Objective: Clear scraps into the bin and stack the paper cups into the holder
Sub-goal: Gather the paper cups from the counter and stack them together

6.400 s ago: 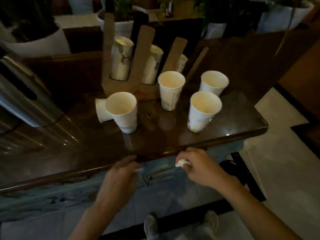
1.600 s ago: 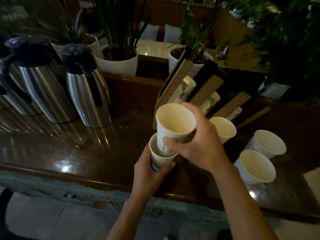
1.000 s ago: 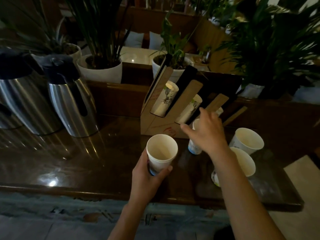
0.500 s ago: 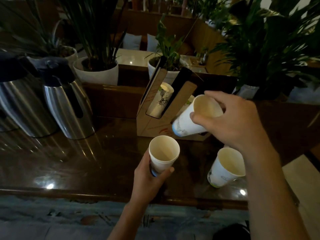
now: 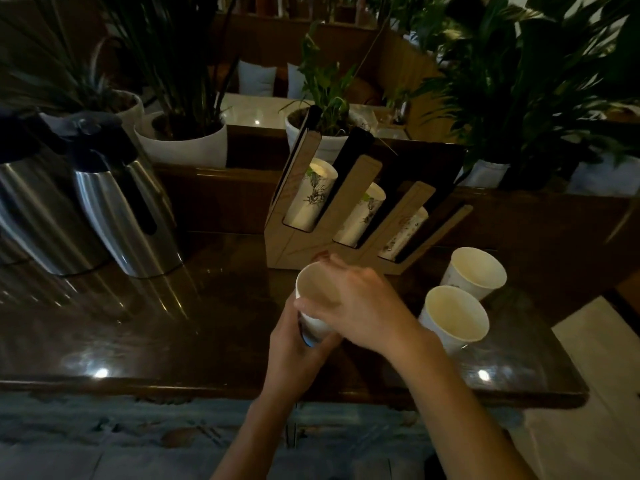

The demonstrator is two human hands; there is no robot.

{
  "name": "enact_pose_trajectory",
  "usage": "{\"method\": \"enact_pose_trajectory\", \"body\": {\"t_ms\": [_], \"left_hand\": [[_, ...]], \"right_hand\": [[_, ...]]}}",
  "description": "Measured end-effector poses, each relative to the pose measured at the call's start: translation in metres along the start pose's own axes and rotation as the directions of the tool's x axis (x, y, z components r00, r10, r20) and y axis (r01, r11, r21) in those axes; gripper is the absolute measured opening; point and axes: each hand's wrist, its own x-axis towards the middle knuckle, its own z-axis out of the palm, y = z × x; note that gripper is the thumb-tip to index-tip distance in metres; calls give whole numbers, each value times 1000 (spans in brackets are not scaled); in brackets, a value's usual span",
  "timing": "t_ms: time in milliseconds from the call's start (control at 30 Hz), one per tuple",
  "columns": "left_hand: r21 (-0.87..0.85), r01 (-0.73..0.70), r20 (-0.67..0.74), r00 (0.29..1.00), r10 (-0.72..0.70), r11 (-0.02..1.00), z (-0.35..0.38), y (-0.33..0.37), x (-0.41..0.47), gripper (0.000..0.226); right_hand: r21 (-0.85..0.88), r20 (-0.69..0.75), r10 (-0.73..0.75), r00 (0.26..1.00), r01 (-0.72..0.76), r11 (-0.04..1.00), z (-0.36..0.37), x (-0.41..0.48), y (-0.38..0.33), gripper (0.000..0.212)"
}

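A stack of white paper cups (image 5: pixel 313 299) is held above the dark wooden counter (image 5: pixel 173 327), just in front of the cardboard cup holder (image 5: pixel 301 244). My left hand (image 5: pixel 294 351) grips the stack from below. My right hand (image 5: pixel 360 306) is closed over the rim of the top cup, which sits in the stack. Two loose paper cups stand upright to the right: one near (image 5: pixel 453 315), one farther back (image 5: pixel 474 271). The holder's three slanted slots each hold a stack of cups (image 5: pixel 313 194).
Two steel thermos jugs (image 5: pixel 117 202) stand at the left of the counter. White pots with plants (image 5: pixel 187 147) line the ledge behind. The counter's right edge drops to a pale floor (image 5: pixel 588 368).
My right hand carried the cup it had picked up down and left, and set it into the stack in my left hand. Two loose cups are left on the counter.
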Motion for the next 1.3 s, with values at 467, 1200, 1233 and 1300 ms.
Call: {"method": "enact_pose_trajectory", "body": {"t_ms": [467, 1200, 1233, 1300], "left_hand": [[22, -22, 115, 993, 19, 1000, 47, 5, -1, 86], [-11, -39, 125, 991, 40, 999, 50, 11, 1, 80], [-9, -44, 117, 992, 44, 999, 50, 12, 1, 76], [7, -53, 106, 993, 52, 999, 50, 14, -1, 68]], "right_hand": [[-22, -116, 408, 906, -413, 911, -32, -67, 104, 78], [60, -287, 48, 957, -32, 998, -13, -16, 46, 58], [51, -260, 48, 964, -36, 998, -5, -15, 48, 59], [38, -239, 31, 970, -23, 999, 7, -15, 51, 63]]}}
